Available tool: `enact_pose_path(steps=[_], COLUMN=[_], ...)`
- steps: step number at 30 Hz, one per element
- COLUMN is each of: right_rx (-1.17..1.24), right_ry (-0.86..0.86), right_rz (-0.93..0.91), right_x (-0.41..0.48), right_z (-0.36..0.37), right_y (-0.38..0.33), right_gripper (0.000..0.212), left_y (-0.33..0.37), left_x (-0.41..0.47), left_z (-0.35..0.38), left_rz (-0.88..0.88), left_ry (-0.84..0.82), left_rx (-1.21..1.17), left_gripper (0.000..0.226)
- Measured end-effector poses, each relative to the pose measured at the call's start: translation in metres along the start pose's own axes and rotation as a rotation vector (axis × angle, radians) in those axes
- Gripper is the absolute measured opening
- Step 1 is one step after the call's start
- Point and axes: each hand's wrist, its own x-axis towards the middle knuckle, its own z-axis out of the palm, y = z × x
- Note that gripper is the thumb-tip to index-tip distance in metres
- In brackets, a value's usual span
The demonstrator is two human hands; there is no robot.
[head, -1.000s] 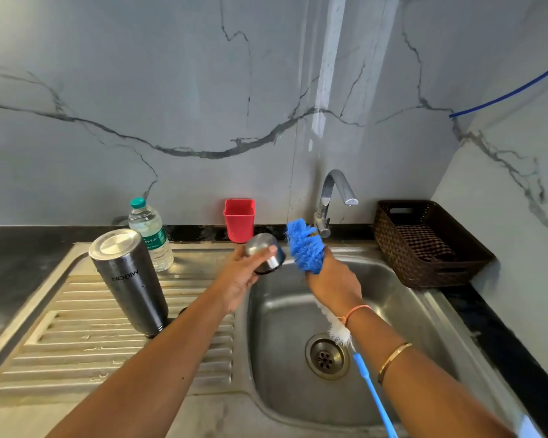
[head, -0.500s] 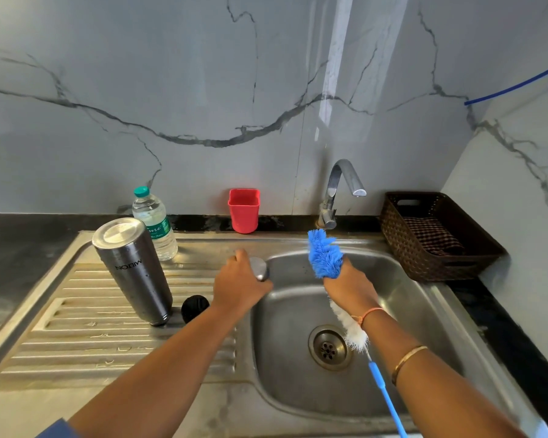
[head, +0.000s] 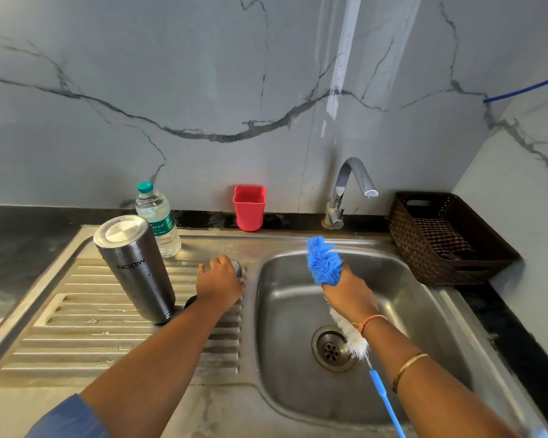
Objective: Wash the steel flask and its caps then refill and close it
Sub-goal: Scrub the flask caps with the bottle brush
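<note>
Steel flask (head: 133,267) is draining upside down on the drainboard (head: 76,327), so it's probably washed. Our left grip (head: 219,282) is curling over the steel cap (head: 237,267), and our right grip (head: 350,295) is clutching the brush (head: 323,260) over the sink (head: 424,311). We're guessing refilling and closing aren't done yet.

My left hand (head: 220,282) covers all but a sliver of the steel cap (head: 236,267), the black cap (head: 190,302) barely peeks out between my wrist and the flask (head: 136,270), and my right hand (head: 350,294) hides the middle of the brush (head: 325,262), whose blue handle runs off the bottom edge.
</note>
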Motion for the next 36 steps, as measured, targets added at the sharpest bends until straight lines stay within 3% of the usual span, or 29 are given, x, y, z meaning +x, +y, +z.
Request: enact_pose_path(steps=[9,14,18,22,24,27,29,31,36], right_rx=[-0.010,0.031,0.202,0.334,0.351,0.145,-0.072,-0.145,0.119], right_ry=[-0.010,-0.023,-0.076,-0.148,-0.225,-0.274,-0.245,-0.196,-0.289], right_rz=[-0.005,-0.008,-0.013,-0.052,-0.090,-0.231,-0.279,-0.298,-0.356], right_x=[0.006,0.008,0.009,0.015,0.017,0.016,0.014,0.011,-0.002], right_z=[0.005,0.008,0.008,0.009,0.009,0.006,0.003,0.001,-0.014], right_y=[0.005,0.004,-0.001,-0.010,-0.015,-0.029,-0.039,-0.046,-0.052], right_gripper=[0.034,0.032,0.023,0.029,0.033,0.049,0.060,0.063,0.097], left_y=[0.007,0.012,0.023,0.048,0.064,0.079,0.083,0.086,0.084], left_x=[0.004,0.001,-0.007,-0.017,-0.021,-0.027,-0.028,-0.026,-0.017], left_z=[0.008,0.004,-0.003,-0.008,-0.019,-0.040,-0.045,-0.044,-0.046], left_rz=[-0.045,-0.061,0.037,0.124,-0.011,-0.245,-0.280,-0.323,-0.485], left_ry=[-0.068,-0.143,-0.063,0.028,-0.107,-0.410,-0.533,-0.548,-0.453], left_rx=[-0.035,-0.058,-0.150,-0.564,-0.884,-1.359,-1.453,-1.518,-1.781], left_gripper=[0.058,0.079,0.081,0.061,0.050,0.046,0.052,0.057,0.036])
